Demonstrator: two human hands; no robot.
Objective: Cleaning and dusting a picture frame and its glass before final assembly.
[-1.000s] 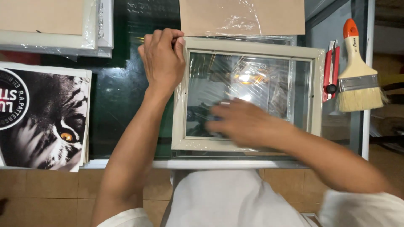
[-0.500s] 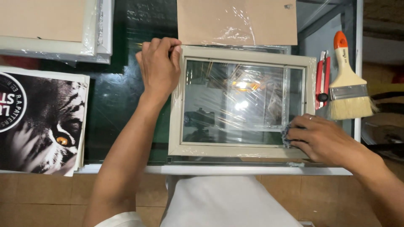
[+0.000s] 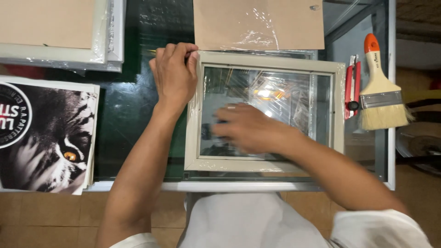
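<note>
A pale cream picture frame [image 3: 266, 61] with a glass pane and loose clear plastic wrap lies flat on the dark green glass table. My left hand [image 3: 173, 76] grips the frame's top left corner, fingers curled over its edge. Blurred with motion, my right hand [image 3: 250, 128] presses on the left middle of the pane. A small dark cloth [image 3: 221, 123] shows under its fingertips; most of it is hidden by the hand.
A brown backing board [image 3: 257, 23] under plastic lies behind the frame. At the right are a red utility knife [image 3: 353, 85] and a paint brush [image 3: 380, 94] with an orange tip. A tiger-eye print [image 3: 43, 138] and stacked white frames [image 3: 59, 32] sit at the left.
My right hand has swept from the pane's lower right corner leftward to its left middle. Before that it was near the centre. My left hand has stayed on the top left corner.
</note>
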